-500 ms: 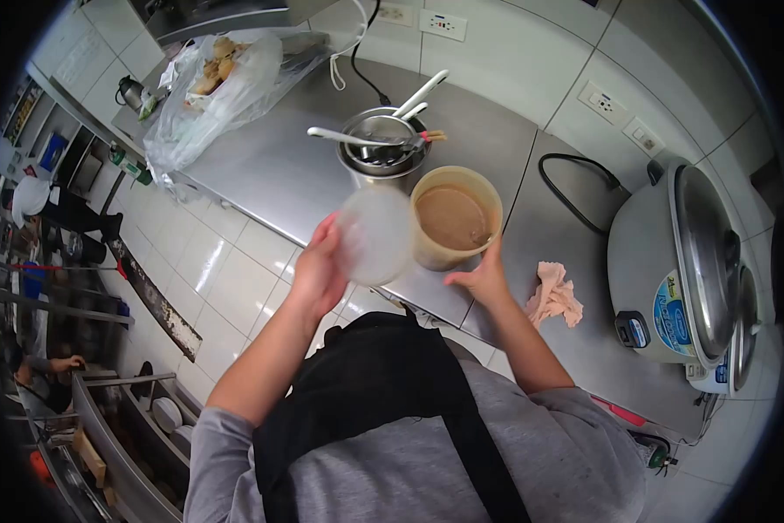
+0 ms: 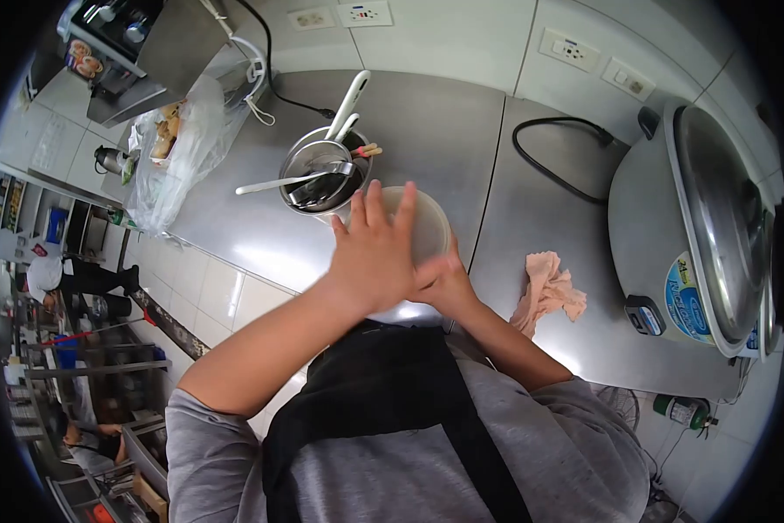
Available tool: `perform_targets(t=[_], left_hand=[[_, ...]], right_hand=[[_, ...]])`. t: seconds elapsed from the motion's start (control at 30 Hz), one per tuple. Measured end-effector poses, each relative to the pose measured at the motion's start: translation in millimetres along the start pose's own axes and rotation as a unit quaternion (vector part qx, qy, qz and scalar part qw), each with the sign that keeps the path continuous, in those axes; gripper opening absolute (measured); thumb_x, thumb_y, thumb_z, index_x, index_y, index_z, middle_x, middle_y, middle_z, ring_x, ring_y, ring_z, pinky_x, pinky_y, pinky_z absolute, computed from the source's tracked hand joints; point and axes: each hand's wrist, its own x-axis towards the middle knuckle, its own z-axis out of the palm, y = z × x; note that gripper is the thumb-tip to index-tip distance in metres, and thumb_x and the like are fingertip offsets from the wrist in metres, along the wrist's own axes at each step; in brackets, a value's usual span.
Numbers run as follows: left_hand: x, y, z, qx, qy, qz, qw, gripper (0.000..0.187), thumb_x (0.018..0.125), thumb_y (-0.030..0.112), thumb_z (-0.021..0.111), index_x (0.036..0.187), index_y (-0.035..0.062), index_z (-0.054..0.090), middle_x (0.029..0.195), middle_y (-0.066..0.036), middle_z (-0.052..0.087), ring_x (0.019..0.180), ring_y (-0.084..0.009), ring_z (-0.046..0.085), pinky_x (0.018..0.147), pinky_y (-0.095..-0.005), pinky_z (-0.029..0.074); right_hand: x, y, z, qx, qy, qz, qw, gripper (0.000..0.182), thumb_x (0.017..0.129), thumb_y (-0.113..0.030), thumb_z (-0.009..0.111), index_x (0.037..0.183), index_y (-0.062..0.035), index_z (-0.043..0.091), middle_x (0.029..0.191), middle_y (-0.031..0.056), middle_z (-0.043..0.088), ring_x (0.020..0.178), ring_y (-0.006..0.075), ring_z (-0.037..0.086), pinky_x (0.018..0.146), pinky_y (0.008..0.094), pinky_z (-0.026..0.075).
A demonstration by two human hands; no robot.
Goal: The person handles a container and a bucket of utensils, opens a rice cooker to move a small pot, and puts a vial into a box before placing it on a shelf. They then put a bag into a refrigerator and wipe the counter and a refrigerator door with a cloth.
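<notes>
A translucent round lid [image 2: 430,225] covers the top of a plastic container on the steel counter. My left hand [image 2: 373,248] lies over the lid with its fingers spread flat, holding nothing. My right hand [image 2: 449,283] is wrapped round the near right side of the container, its fingers partly hidden behind the left hand and the rim. Just behind and left stands a metal pot [image 2: 296,167] with a strainer, white-handled utensils and a red-tipped tool in it. The container's contents are hidden by the lid and my left hand.
A crumpled pink cloth [image 2: 549,289] lies to the right. Farther right stands a large rice cooker [image 2: 649,235], near a black power cord [image 2: 540,161]. A plastic bag [image 2: 191,161] with food sits at the far left. Across the floor, a person [image 2: 82,277] in dark clothes works.
The lid, held in my left hand beside the uncovered container of brown contents, is now on its top. My left hand has moved right and opened flat over it.
</notes>
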Motion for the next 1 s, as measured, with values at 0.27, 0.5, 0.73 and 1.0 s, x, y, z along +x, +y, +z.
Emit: perform_targets(t=[0.27, 0.5, 0.73, 1.0], left_hand=[[49, -50, -61, 0.224, -0.169, 0.499, 0.820, 0.118, 0.051, 0.055, 0.083, 0.149, 0.0271, 0.023, 0.155, -0.020, 0.011, 0.141, -0.0451, 0.016, 0.110, -0.0629, 0.017], [19, -9, 0, 0.017, -0.032, 0.188, 0.981, 0.091, 0.063, 0.067, 0.071, 0.141, 0.0329, 0.038, 0.143, -0.020, 0.029, 0.132, -0.0474, 0.025, 0.099, -0.0656, 0.025], [92, -49, -20, 0.010, -0.206, 0.743, 0.637, 0.076, 0.060, 0.067, 0.071, 0.128, 0.0402, 0.052, 0.147, -0.010, 0.032, 0.135, -0.0385, 0.026, 0.104, -0.0627, 0.023], [29, -59, -8, -0.104, -0.036, 0.086, 0.990, 0.083, 0.081, 0.060, 0.059, 0.144, 0.0120, 0.035, 0.149, -0.020, 0.028, 0.135, -0.0454, 0.028, 0.107, -0.0637, 0.018]], right_hand=[[9, -11, -10, 0.075, -0.025, 0.076, 0.994, 0.126, 0.047, -0.020, 0.093, 0.146, -0.0062, 0.017, 0.146, 0.0161, 0.030, 0.136, 0.0321, 0.032, 0.110, 0.0445, 0.032], [9, 2, -12, 0.051, -0.018, 0.022, 0.998, 0.124, 0.046, -0.025, 0.094, 0.144, -0.0034, 0.021, 0.143, 0.0192, 0.034, 0.130, 0.0364, 0.039, 0.106, 0.0438, 0.037], [42, 1, -37, 0.124, -0.197, -0.010, 0.973, 0.126, 0.043, -0.021, 0.093, 0.146, -0.0074, 0.021, 0.144, 0.0164, 0.035, 0.128, 0.0334, 0.043, 0.106, 0.0417, 0.038], [-24, 0, -4, 0.014, -0.006, 0.002, 1.000, 0.139, 0.043, -0.039, 0.094, 0.149, -0.0054, 0.011, 0.153, 0.0201, 0.016, 0.142, 0.0372, 0.020, 0.112, 0.0554, 0.023]])
